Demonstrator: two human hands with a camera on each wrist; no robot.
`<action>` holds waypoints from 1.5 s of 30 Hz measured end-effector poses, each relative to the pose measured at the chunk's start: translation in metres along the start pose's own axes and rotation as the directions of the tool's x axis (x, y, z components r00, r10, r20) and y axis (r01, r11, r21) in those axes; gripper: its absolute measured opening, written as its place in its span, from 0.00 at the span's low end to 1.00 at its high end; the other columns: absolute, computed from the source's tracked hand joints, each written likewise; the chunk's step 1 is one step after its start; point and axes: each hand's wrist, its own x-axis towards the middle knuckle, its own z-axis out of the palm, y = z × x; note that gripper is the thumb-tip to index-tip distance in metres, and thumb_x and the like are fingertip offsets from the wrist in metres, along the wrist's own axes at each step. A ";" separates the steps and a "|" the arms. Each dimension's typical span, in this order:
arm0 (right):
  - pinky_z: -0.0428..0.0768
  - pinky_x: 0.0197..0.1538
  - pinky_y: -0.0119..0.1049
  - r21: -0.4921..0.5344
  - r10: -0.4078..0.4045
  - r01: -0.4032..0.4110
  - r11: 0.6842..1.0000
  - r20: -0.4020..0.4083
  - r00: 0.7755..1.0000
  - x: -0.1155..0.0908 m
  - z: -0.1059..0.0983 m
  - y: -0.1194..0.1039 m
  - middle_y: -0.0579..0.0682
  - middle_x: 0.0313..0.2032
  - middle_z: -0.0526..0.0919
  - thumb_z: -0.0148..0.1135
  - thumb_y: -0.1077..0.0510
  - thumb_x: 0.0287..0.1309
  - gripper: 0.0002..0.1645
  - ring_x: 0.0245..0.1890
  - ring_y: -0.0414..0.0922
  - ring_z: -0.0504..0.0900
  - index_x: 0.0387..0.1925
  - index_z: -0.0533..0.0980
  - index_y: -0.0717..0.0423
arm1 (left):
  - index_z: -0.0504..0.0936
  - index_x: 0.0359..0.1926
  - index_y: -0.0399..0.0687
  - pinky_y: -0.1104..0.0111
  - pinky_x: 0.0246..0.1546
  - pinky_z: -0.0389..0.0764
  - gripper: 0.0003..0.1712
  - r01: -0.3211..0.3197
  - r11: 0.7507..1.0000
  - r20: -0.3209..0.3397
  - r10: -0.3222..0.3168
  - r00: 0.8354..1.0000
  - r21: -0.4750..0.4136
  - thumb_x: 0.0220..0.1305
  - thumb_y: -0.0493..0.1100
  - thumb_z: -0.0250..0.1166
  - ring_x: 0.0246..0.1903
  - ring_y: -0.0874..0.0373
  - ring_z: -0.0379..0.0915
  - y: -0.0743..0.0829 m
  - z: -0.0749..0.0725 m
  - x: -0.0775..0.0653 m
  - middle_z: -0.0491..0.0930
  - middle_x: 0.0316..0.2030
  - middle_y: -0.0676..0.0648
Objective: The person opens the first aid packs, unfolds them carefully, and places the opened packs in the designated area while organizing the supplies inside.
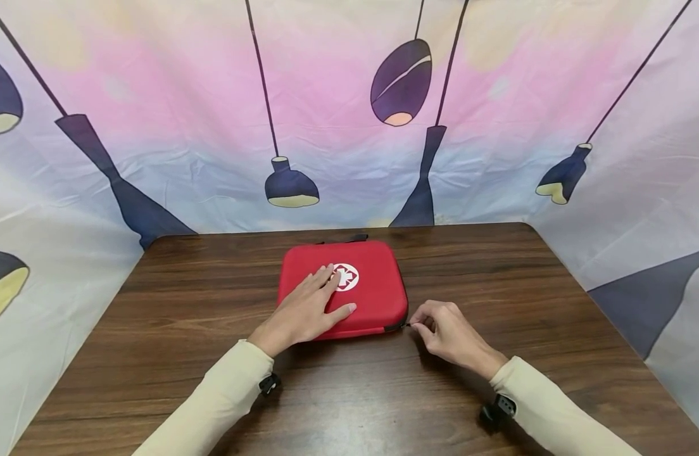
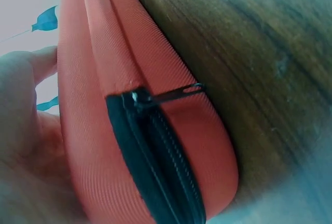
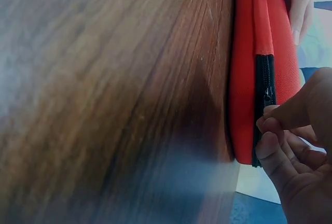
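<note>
1 red case, contents hidden | left grip spread on lid | right grip pinching zipper pull

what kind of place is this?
Probably a makeshift recording spot: a printed cloth with drawn lamps hangs behind the wood-look table and along its sides, and the person wears black devices at both wrists. The room beyond the cloth isn't visible.
</note>
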 end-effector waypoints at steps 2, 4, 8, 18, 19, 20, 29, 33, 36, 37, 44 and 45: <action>0.77 0.24 0.27 -0.013 -0.008 0.008 1.000 -0.012 1.000 0.002 -0.001 0.001 0.41 0.24 0.79 0.66 0.70 0.46 0.07 0.22 0.30 0.75 0.24 0.80 0.55 | 0.56 0.72 0.46 0.58 0.71 0.46 0.48 -0.003 1.000 0.000 0.003 1.000 0.003 0.60 0.70 0.53 0.71 0.50 0.43 0.000 -0.001 0.000 0.50 0.72 0.44; 0.76 0.24 0.25 -0.029 -0.013 0.012 0.999 -0.025 1.000 0.004 -0.002 0.003 0.41 0.24 0.79 0.67 0.70 0.45 0.07 0.22 0.30 0.75 0.24 0.80 0.56 | 0.56 0.72 0.45 0.58 0.71 0.47 0.48 -0.002 1.000 0.004 0.002 1.000 0.001 0.60 0.70 0.53 0.71 0.50 0.43 0.000 -0.003 -0.001 0.50 0.72 0.43; 0.76 0.25 0.24 -0.064 -0.009 0.006 0.998 -0.039 0.999 0.010 -0.004 0.007 0.42 0.24 0.80 0.67 0.70 0.45 0.08 0.22 0.31 0.76 0.24 0.80 0.56 | 0.57 0.71 0.44 0.59 0.70 0.48 0.49 0.009 1.000 0.016 -0.009 1.000 -0.009 0.60 0.69 0.54 0.71 0.49 0.44 0.000 -0.005 -0.003 0.50 0.72 0.43; 0.76 0.25 0.28 -0.142 0.009 -0.017 0.990 -0.057 0.998 0.029 -0.008 0.024 0.44 0.24 0.79 0.66 0.69 0.45 0.06 0.22 0.34 0.76 0.24 0.80 0.57 | 0.59 0.70 0.43 0.59 0.70 0.50 0.48 0.016 1.000 0.023 -0.016 1.000 -0.012 0.59 0.69 0.56 0.71 0.49 0.45 0.004 -0.008 -0.007 0.52 0.71 0.44; 0.76 0.25 0.29 -0.149 0.011 -0.020 0.989 -0.061 0.998 0.031 -0.009 0.026 0.44 0.24 0.80 0.67 0.69 0.45 0.06 0.22 0.35 0.76 0.24 0.80 0.57 | 0.59 0.70 0.43 0.59 0.70 0.50 0.48 0.012 1.000 0.022 -0.012 1.000 -0.010 0.59 0.69 0.56 0.71 0.49 0.45 0.004 -0.008 -0.008 0.52 0.71 0.43; 0.77 0.25 0.30 -0.156 0.012 -0.022 0.988 -0.066 0.998 0.034 -0.010 0.027 0.45 0.23 0.80 0.66 0.70 0.45 0.06 0.22 0.35 0.76 0.24 0.80 0.57 | 0.59 0.70 0.43 0.59 0.70 0.49 0.48 0.009 1.000 0.021 -0.009 1.000 -0.009 0.59 0.69 0.56 0.71 0.49 0.45 0.004 -0.008 -0.008 0.53 0.71 0.43; 0.76 0.27 0.34 -0.184 0.057 -0.067 0.981 -0.059 0.997 0.058 -0.010 0.041 0.49 0.25 0.80 0.63 0.68 0.47 0.04 0.23 0.40 0.77 0.25 0.81 0.59 | 0.59 0.71 0.44 0.60 0.70 0.50 0.48 0.008 1.000 0.037 -0.008 0.999 -0.012 0.59 0.69 0.56 0.71 0.51 0.45 0.008 -0.010 -0.014 0.53 0.71 0.45; 0.76 0.27 0.35 -0.191 0.062 -0.073 0.979 -0.062 0.996 0.070 -0.008 0.046 0.49 0.24 0.81 0.62 0.68 0.48 0.03 0.23 0.42 0.76 0.26 0.81 0.59 | 0.58 0.71 0.43 0.60 0.70 0.51 0.48 0.000 1.000 0.035 0.000 0.999 -0.015 0.60 0.68 0.56 0.71 0.51 0.45 0.009 -0.009 -0.017 0.52 0.71 0.45; 0.76 0.28 0.36 -0.198 0.071 -0.083 0.977 -0.063 0.995 0.079 -0.006 0.050 0.49 0.24 0.82 0.62 0.67 0.49 0.03 0.23 0.42 0.77 0.26 0.81 0.59 | 0.58 0.71 0.44 0.59 0.69 0.53 0.48 0.002 1.000 0.038 -0.001 0.999 -0.018 0.60 0.68 0.55 0.71 0.51 0.45 0.011 -0.009 -0.019 0.52 0.72 0.46; 0.77 0.28 0.37 -0.201 0.075 -0.086 0.976 -0.064 0.995 0.081 -0.005 0.051 0.49 0.24 0.82 0.62 0.67 0.49 0.03 0.23 0.42 0.77 0.26 0.81 0.59 | 0.58 0.71 0.44 0.59 0.69 0.53 0.48 0.002 1.000 0.040 -0.001 0.999 -0.018 0.60 0.69 0.55 0.71 0.51 0.45 0.012 -0.009 -0.020 0.52 0.72 0.46; 0.78 0.31 0.39 -0.199 0.109 -0.119 0.973 -0.057 0.992 0.100 0.002 0.057 0.50 0.25 0.82 0.60 0.67 0.51 0.05 0.25 0.44 0.78 0.27 0.81 0.60 | 0.58 0.71 0.43 0.60 0.69 0.53 0.47 -0.020 1.000 0.037 0.020 0.999 -0.011 0.61 0.68 0.54 0.71 0.52 0.45 0.018 -0.008 -0.024 0.52 0.72 0.45; 0.78 0.31 0.39 -0.199 0.114 -0.124 0.972 -0.060 0.992 0.103 0.003 0.057 0.50 0.25 0.82 0.60 0.67 0.51 0.05 0.25 0.44 0.78 0.27 0.81 0.60 | 0.58 0.71 0.43 0.60 0.69 0.53 0.47 -0.022 1.000 0.037 0.022 0.999 -0.012 0.61 0.68 0.54 0.71 0.52 0.45 0.018 -0.008 -0.025 0.52 0.72 0.45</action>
